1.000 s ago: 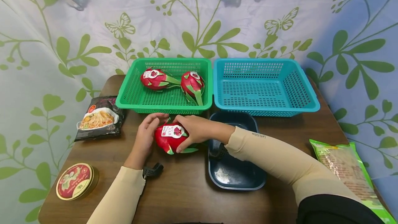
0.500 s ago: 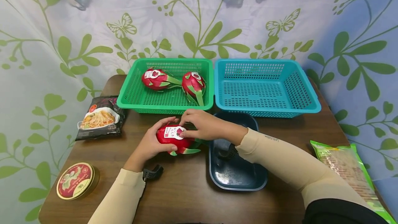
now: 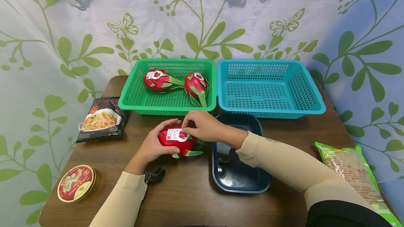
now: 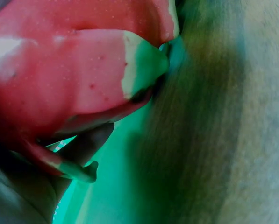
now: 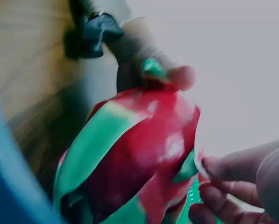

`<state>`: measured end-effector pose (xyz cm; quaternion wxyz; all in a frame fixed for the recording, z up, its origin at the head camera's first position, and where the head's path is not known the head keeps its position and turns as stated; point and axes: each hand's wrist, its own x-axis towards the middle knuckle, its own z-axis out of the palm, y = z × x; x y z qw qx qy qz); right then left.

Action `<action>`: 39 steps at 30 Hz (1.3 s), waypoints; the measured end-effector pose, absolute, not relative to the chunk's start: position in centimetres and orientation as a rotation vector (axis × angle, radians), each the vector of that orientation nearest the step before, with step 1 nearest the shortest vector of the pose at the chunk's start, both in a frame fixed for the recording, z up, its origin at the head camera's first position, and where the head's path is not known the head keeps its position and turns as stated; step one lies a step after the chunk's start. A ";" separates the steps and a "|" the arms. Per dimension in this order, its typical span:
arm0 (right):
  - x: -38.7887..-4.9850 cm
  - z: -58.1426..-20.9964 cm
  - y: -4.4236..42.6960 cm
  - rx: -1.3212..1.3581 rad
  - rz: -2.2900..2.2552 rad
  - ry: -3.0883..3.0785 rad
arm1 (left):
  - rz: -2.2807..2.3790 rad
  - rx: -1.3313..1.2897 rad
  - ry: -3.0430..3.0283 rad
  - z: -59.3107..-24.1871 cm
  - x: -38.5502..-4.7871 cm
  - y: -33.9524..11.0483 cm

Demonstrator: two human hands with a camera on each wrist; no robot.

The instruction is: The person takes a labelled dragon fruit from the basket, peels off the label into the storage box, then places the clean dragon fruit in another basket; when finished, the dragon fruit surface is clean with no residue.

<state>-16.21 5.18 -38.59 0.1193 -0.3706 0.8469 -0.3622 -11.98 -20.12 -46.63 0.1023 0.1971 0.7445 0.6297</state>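
A red dragon fruit [image 3: 180,146] with green scales sits on the table in front of the green basket [image 3: 164,108]. My left hand [image 3: 150,148] holds it from the left, thumb at the front and fingers behind. A white sticker [image 3: 172,134] with print and a fruit picture lies across its top. With thumb and fingers, my right hand [image 3: 205,126] pinches the sticker's right end; in the right wrist view that edge of the label [image 5: 198,161] stands off the skin. Close up in the left wrist view, the fruit's red skin [image 4: 83,70] hides most of the left hand.
Two more labelled dragon fruits [image 3: 157,80] lie in the green basket. Beside it stands a blue basket [image 3: 254,90]. A dark tray [image 3: 240,178] sits under the right forearm. Around the edges are a black noodle packet [image 3: 101,120], a round tin [image 3: 76,184] and a green-edged bag [image 3: 351,171].
My right hand has left the fruit's right side for the sticker's end and curled its fingers there. My left hand has closed round the fruit's left side. The fruit has shifted slightly.
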 end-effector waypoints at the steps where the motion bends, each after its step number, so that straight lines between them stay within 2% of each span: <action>1: -16.2 -38.4 5.1 -1.062 -1.061 2.474 | 1.855 0.578 2.202 -46.6 -12.0 -20.1; 8: -15.2 -36.5 5.8 -1.071 -1.174 2.408 | 1.855 0.567 2.205 -46.7 -12.0 -20.1; 13: -15.1 -35.0 9.3 -1.011 -1.328 2.351 | 1.853 0.597 2.220 -46.7 -12.1 -20.0; 20: -15.4 -36.6 16.5 -0.693 -1.186 2.388 | 1.852 0.618 2.236 -46.9 -12.2 -19.8; 24: -15.2 -38.2 18.9 -0.579 -1.080 2.343 | 1.867 0.624 2.237 -47.0 -12.2 -19.9; 31: -14.9 -39.9 19.1 -0.571 -0.790 2.485 | 1.871 0.628 2.231 -47.1 -12.3 -20.0; 36: -14.1 -39.1 18.6 -0.536 -0.581 2.679 | 1.872 0.631 2.227 -46.9 -12.1 -19.9; 39: -13.7 -38.1 19.1 -0.484 -0.632 2.728 | 1.865 0.626 2.231 -46.8 -12.1 -20.0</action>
